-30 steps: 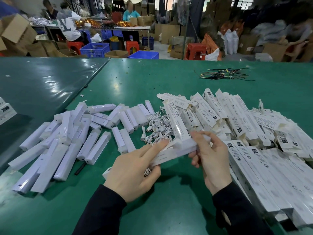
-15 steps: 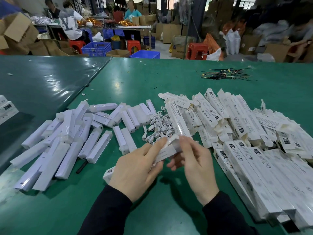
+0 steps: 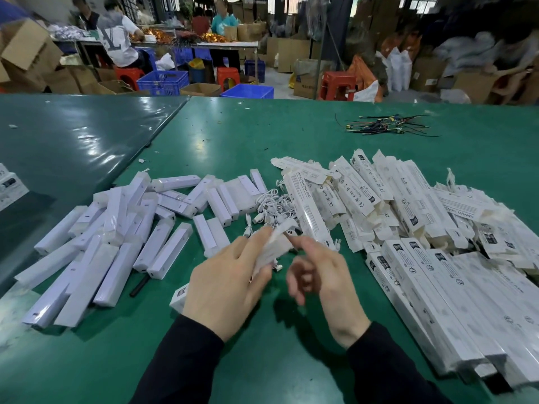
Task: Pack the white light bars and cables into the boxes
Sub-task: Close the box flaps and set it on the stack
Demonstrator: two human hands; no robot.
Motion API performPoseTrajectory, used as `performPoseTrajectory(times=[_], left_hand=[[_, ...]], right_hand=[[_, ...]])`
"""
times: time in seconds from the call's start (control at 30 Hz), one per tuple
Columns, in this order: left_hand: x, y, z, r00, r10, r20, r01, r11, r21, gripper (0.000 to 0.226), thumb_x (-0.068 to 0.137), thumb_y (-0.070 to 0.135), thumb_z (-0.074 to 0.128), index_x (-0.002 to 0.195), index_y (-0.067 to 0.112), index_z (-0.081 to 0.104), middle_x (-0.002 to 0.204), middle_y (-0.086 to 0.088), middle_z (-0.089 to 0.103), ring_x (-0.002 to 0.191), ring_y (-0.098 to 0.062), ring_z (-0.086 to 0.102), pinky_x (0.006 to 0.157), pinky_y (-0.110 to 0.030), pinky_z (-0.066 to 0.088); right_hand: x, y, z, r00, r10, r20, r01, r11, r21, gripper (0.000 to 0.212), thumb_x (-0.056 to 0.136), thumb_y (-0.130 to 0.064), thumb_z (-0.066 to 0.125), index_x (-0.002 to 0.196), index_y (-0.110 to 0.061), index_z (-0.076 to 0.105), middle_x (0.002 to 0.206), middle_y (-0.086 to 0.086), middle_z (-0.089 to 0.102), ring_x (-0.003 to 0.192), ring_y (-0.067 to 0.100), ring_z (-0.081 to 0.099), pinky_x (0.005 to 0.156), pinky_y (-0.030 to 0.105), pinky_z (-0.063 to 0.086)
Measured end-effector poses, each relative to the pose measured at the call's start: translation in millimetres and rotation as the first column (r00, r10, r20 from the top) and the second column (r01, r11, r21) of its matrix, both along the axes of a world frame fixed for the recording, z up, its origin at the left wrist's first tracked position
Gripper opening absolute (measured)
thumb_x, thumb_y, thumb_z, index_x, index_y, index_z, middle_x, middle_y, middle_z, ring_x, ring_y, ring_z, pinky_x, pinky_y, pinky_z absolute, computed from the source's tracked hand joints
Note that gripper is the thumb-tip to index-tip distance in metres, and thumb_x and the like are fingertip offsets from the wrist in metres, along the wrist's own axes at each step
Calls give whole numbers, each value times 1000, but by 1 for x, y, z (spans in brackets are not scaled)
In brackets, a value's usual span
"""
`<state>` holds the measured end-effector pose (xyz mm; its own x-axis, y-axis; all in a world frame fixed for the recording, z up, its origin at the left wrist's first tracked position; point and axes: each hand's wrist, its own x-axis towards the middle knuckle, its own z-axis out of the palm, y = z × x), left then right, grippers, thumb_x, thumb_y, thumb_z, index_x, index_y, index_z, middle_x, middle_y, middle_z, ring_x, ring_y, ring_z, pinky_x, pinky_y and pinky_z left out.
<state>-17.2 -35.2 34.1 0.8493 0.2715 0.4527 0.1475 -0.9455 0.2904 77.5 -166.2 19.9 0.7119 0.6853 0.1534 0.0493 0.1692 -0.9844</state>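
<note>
**Box end being closed; right hand lets go**

Head view: a second ago both hands held the box (image 3: 272, 247) level. Now the left hand (image 3: 230, 284) alone grips it, tilted, above the green counter (image 3: 262, 135). Right hand (image 3: 318, 275) has come off, fingers loosely curled, empty. Likely flap closure, box nearly done. Motion blur hides the flap; box contents unseen.
</note>
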Motion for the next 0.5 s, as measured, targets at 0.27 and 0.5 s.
performPoseTrajectory(times=[0.27, 0.5], left_hand=[[-1, 11, -2, 956, 289, 50, -279, 949, -149, 46, 84, 12, 65, 129, 12, 54, 93, -10, 68, 64, -34, 59, 50, -30, 35], [1, 6, -8, 976, 214, 35, -206, 966, -158, 46, 88, 25, 61, 133, 23, 49, 97, -4, 68, 75, -34, 61, 57, -37, 45]], right_hand=[[5, 10, -27, 586, 188, 788, 376, 798, -470, 42, 92, -26, 62, 133, -32, 53, 127, -4, 47, 110, 17, 49, 95, 37, 41], [7, 10, -21, 649, 154, 745, 337, 820, -463, 22, 83, -36, 70, 99, -22, 64, 113, -4, 47, 97, 19, 50, 87, 36, 44]])
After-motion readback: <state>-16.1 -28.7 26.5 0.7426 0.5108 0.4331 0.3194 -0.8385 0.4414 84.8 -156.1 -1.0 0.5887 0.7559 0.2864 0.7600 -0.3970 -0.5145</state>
